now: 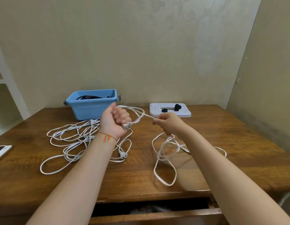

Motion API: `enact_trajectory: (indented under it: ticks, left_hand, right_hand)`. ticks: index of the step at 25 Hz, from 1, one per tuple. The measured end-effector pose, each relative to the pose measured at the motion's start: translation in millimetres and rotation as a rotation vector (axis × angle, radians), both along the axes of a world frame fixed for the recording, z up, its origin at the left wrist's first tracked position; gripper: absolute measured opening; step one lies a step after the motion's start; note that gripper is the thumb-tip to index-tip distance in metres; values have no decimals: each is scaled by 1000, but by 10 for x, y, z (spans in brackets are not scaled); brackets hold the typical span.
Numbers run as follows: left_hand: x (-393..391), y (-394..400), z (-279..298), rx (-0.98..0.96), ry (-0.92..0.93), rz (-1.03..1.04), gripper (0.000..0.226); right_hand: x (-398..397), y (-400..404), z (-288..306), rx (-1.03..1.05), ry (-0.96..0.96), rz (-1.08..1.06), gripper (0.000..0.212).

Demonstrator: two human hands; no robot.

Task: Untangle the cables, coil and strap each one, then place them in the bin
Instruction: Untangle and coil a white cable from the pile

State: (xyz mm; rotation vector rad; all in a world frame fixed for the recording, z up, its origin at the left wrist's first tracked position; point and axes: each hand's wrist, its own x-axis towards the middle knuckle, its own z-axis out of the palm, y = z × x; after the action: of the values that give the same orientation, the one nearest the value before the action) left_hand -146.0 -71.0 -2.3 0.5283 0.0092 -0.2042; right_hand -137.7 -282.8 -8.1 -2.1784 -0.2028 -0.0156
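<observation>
White cable (163,159) was seen looped loosely on the wooden desk (206,168) at about five o'clock of the right hand, one blurred loop hanging nearest the desk's front edge, above a partly open drawer (150,210). From there the cable rose into the right hand (168,124), where it was pinched between fingertips, and was drawn taut across to the left hand (116,120). That hand was clenched around a few started coils with a white plug (127,127) held at its base. A second tangle of white cables (72,142) lay on the desk at seven o'clock of the left hand, not yet strapped.

Coiling would probably be done best if each new loop were matched to those already held, the slack fed hand over hand so no kink is wound in, and the trailing length kept apart from the other tangle.

Farther back, a blue bin (92,108) already holding a dark cable stood at eleven o'clock, and black straps (173,108) lay on a white tray (185,113) at one o'clock. A phone (1,151) lay at the far left. No brand, label or writing could be read.
</observation>
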Motion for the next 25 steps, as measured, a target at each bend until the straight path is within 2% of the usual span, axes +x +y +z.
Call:
enact_trajectory:
  ticks: [2,4,6,8,11,13,15,17,20,23,25]
  left_hand:
    - [75,83,-19,-64,33,198,47]
    - [83,59,-7,79,-16,280,45]
    - [47,-79,19,394,-149,249,41]
    - [-11,-260,41,823,-351,181,38]
    - [-25,-436,0,1394,-593,127,37]
    - [-15,-472,-30,1638,-648,148,36]
    - [-17,-478,-60,1789,-620,147,35]
    - [-41,-482,-86,1869,-564,52,37]
    - [-54,-462,-96,1854,-490,-61,39]
    - [-47,-382,-97,1718,-432,-116,47]
    - [-60,-354,-102,1635,-396,-135,48]
  right_hand:
    - [8,-74,-88,9,104,3,14]
    - [2,-106,-98,-98,177,31,14]
    - [-23,-47,-36,-264,164,99,15]
    - [-71,66,63,-373,130,221,16]
    - [-132,175,157,-402,114,334,24]
    - [-154,176,183,-332,127,334,26]
    - [-170,131,211,-300,109,309,26]
    - [-173,66,231,-340,92,283,26]
    - [-154,-67,231,-366,102,254,31]
    - [-111,-227,187,-178,121,282,25]
    - [-111,-290,156,-56,120,262,29]
